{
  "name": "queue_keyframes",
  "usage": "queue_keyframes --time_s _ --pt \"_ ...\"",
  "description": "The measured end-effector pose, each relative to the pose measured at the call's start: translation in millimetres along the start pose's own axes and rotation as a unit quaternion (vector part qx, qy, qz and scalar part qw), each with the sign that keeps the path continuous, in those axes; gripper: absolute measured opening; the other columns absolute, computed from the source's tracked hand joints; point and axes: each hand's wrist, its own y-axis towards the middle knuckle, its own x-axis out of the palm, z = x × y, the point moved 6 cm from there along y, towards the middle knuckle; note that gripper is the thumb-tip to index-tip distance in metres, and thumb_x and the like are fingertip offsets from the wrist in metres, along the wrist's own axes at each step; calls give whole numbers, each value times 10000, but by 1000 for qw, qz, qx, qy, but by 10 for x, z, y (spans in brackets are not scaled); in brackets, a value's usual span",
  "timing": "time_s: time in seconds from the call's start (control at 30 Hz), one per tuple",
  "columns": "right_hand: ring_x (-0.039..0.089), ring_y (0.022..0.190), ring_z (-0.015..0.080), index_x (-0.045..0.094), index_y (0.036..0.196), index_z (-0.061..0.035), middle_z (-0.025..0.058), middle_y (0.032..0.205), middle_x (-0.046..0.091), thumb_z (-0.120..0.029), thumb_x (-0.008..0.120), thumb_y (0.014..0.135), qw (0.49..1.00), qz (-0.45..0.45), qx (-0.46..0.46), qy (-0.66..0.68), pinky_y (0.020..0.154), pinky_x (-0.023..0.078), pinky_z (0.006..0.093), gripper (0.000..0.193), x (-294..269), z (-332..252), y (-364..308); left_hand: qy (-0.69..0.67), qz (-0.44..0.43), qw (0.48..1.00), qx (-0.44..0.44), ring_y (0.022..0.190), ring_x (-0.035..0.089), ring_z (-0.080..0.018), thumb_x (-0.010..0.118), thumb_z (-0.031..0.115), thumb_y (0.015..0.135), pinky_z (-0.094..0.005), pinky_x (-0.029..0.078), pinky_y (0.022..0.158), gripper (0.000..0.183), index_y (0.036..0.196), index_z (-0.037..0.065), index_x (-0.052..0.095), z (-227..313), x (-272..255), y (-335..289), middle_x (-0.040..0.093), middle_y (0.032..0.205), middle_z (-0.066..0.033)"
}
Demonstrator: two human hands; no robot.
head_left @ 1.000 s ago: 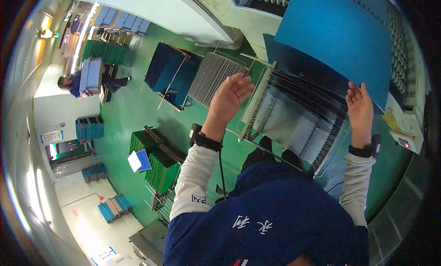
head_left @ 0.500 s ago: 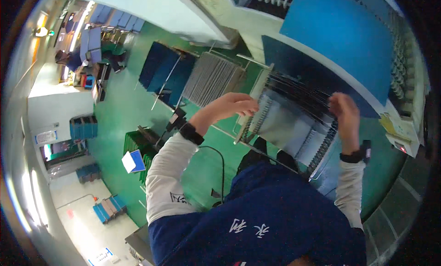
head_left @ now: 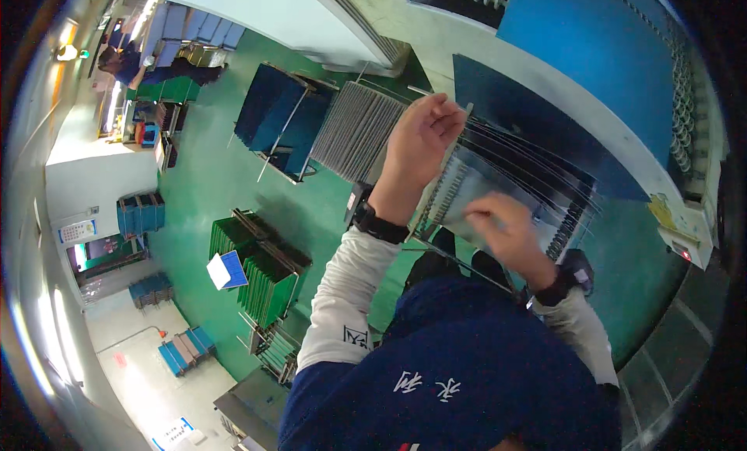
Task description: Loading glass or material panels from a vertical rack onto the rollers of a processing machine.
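In front of me stands a wire rack with coil springs (head_left: 562, 237) along its sides. Thin, dark-edged panels (head_left: 537, 171) stand in its far part, and a shiny grey sheet (head_left: 476, 182) shows nearer to me. Raised by the rack's far left corner is my left hand (head_left: 426, 136), its fingers loosely bent and slightly apart, with nothing visible in them. My right hand (head_left: 506, 227) hovers over the rack's near part, somewhat blurred. Its fingers are half bent, and I see nothing held. Whether either hand touches the rack cannot be told. Both wrists wear black bands.
Left of the rack stand grey panels (head_left: 354, 132) and dark blue panels (head_left: 272, 116) in frames. Green panels (head_left: 268, 295) fill another rack, with a blue-and-white paper (head_left: 227, 270) on it. A machine with a blue cover (head_left: 587, 62) borders the right. Another person (head_left: 124, 66) stands far left.
My left hand has moved up, toward the rack's far left corner. My right hand has swung left and nearer, from the rack's right side to over its near part.
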Motion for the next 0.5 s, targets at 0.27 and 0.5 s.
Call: queue_keyframes --time_s 0.27,0.5 --pt "621 781 266 611 942 -26 116 836 594 -23 706 773 992 -33 -22 123 688 483 346 193 474 -411 150 -45 -55 997 12 959 625 -268 497 193 973 -389 491 893 202 1061 33 584 -115 384 111 653 951 -93" --pt "611 776 287 583 916 -24 127 844 597 -8 698 762 997 -3 -2 71 677 476 360 193 572 -342 189 -101 -12 995 12 908 629 -258 496 182 967 -392 507 854 188 1026 24 581 -91 247 160 652 912 -89"
